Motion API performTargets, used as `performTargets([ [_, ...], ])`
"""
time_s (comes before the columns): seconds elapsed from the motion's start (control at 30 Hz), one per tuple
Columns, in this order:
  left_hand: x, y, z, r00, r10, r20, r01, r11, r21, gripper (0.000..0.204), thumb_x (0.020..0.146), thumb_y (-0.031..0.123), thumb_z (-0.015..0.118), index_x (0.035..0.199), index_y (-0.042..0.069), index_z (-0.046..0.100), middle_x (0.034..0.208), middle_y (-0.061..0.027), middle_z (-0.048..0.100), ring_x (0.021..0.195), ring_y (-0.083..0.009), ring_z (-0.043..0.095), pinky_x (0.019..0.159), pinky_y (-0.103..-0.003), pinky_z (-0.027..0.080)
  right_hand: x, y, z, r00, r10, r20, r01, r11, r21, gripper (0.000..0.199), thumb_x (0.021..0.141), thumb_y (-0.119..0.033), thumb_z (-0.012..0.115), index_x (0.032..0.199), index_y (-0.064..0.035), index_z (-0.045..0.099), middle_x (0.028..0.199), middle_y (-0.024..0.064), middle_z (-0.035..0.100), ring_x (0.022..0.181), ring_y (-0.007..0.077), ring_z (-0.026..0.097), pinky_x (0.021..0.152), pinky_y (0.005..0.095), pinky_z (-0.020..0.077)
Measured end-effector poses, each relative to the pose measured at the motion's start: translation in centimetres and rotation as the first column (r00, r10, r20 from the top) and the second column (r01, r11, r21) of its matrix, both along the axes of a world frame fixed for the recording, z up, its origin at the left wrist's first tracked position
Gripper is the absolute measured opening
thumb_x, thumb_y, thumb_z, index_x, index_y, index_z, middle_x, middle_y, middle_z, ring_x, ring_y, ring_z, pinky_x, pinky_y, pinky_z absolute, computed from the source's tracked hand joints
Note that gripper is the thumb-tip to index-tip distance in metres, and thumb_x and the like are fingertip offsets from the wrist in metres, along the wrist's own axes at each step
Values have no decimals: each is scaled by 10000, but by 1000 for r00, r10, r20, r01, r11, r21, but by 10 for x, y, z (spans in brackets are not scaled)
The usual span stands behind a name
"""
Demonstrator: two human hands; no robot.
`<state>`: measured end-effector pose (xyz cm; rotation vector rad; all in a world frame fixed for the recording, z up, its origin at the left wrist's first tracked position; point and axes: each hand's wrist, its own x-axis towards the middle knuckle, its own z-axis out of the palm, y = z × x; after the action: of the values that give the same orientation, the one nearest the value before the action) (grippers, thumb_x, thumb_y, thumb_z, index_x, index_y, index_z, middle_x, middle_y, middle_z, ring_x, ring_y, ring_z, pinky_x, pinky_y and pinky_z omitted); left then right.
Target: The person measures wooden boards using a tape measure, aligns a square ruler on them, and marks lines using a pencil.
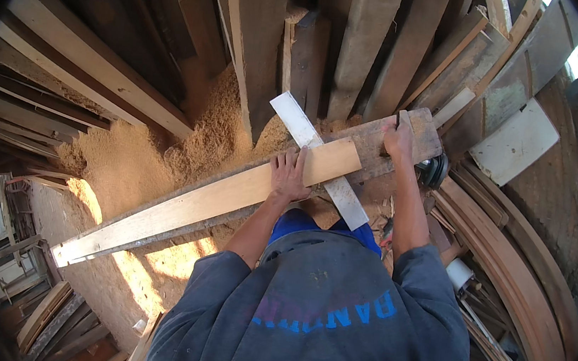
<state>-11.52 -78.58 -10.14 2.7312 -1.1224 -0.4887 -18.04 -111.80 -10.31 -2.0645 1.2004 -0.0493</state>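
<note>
A long, pale wooden plank (209, 189) lies slantwise over a workbench (422, 135), its wide end toward the right. My left hand (289, 177) rests open on the plank near that end, fingers stretched out. A flat whitish strip (347, 201) crosses the plank at an angle and seems to pass beneath it. Beyond the plank's end, my right hand (398, 141) is closed over the bench top. A thin dark stick-like thing (398, 120) pokes up from its fingers; its kind is too small to make out.
Sawdust (127, 165) is heaped beyond the bench. Upright boards (248, 40) lean along the far side. A dark rounded machine part (432, 172) sits at the bench's right end. Curved timbers (508, 255) are stacked to the right, near a white panel (518, 142).
</note>
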Motion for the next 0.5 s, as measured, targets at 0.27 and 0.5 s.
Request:
performTargets([
  [0.27, 16, -3, -1, 998, 16, -61, -17, 1000, -16, 1089, 589, 370, 789, 1529, 128, 295, 1420, -182, 379, 1278, -377, 382, 1130, -546, 218, 24, -8, 13, 972, -128, -198, 78, 966, -246, 451, 848, -424, 631, 965, 8, 677, 941, 269, 697, 977, 429, 665, 866, 456, 500],
  [0.5, 10, 2, -4, 996, 54, -68, -56, 998, -25, 1119, 572, 397, 797, 1535, 142, 287, 1419, -194, 394, 1284, -380, 387, 1141, -550, 213, 82, 8, 38, 997, -48, -64, 52, 997, 65, 525, 839, -504, 635, 896, 15, 693, 898, 224, 709, 937, 385, 681, 851, 435, 498],
])
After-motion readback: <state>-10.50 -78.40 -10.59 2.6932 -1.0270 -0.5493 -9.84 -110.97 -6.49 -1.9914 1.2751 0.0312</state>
